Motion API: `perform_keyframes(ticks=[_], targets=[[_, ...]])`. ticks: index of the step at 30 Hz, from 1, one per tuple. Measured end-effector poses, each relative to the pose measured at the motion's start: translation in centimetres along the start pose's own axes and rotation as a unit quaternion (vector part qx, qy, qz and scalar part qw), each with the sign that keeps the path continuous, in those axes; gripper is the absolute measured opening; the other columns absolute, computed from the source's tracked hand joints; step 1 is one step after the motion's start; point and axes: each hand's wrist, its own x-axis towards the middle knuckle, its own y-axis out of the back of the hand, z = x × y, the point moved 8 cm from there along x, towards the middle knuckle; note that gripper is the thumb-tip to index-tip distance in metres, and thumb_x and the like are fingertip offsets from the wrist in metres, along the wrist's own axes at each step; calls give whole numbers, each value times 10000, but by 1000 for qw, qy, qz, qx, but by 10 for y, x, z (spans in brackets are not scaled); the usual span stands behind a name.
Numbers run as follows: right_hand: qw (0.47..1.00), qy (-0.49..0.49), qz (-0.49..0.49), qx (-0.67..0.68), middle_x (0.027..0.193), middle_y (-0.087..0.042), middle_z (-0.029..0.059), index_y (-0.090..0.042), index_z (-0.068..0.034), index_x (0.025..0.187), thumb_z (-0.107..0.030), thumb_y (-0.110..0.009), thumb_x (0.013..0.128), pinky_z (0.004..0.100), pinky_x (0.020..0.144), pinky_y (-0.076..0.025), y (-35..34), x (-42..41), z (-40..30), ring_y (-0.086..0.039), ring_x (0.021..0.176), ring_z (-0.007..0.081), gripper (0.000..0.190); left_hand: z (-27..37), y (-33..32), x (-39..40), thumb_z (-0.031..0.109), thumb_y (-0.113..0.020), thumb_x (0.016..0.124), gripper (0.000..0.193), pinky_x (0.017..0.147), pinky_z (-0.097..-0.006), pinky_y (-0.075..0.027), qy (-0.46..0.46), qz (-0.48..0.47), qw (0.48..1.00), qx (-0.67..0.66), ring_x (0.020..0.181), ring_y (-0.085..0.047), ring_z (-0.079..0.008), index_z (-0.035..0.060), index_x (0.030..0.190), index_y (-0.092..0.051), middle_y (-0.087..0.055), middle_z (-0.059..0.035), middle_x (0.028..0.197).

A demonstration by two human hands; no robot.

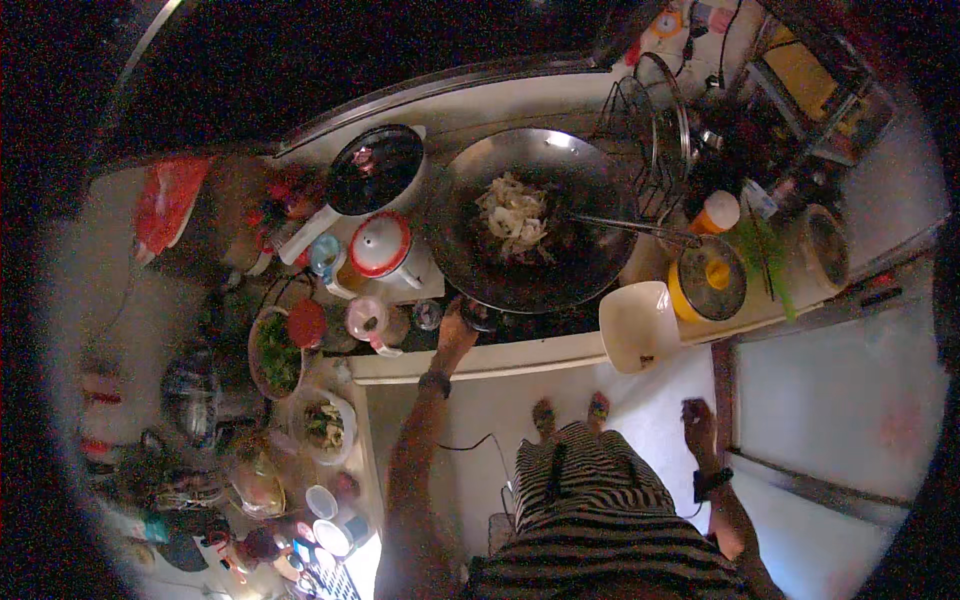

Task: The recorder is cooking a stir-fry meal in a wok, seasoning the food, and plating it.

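Note:
At the front of the stove, my left hand (456, 331) has its fingers at a dark stove knob (478, 315) and seems to grip it. Another knob (427, 315) sits just left of the fingers. Behind them stands a wide metal wok (592, 274) holding a pale heap of shredded food (514, 214). A metal utensil (630, 227) lies in the wok, its handle over the right rim. Away from the counter, my right hand (699, 424) hangs low at my side. It is dark and blurred, and its fingers look curled; I see nothing clear in it.
A white square bowl (637, 322) juts over the counter's front edge, beside a yellow lidded pot (706, 277). Left of the wok are a black frying pan (375, 171), a red-rimmed lidded pot (380, 244) and a pink cup (367, 319). Greens fill a basket (255, 352) farther left.

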Motion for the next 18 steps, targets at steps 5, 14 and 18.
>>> perform_keyframes(ticks=[5,14,18], targets=[[983,148,104,-34,900,-513,164,-497,-22,979,-45,-526,785,374,725,-425,83,145,-156,-501,830,319,197,-32,7,-17,194,-510,807,290,731,-310,-442,133,112,918,-356,913,-515,-196,52,1056,-469,-535,-69,987],[910,307,65,-272,898,-521,147,-480,-38,1043,-219,-565,751,410,646,-436,30,283,-189,-516,753,318,354,30,-8,-25,257,-385,877,327,819,-423,-419,147,19,565,-811,1061,-458,-204,91,1157,-410,-460,-54,1160],[939,257,-96,-209,761,-545,127,-514,-42,932,-227,-578,742,378,574,-430,-5,310,-140,-527,641,265,272,18,-7,-19,228,-386,879,318,827,-448,-417,93,42,762,-640,1059,-462,-212,76,1158,-392,-472,-56,1147]])
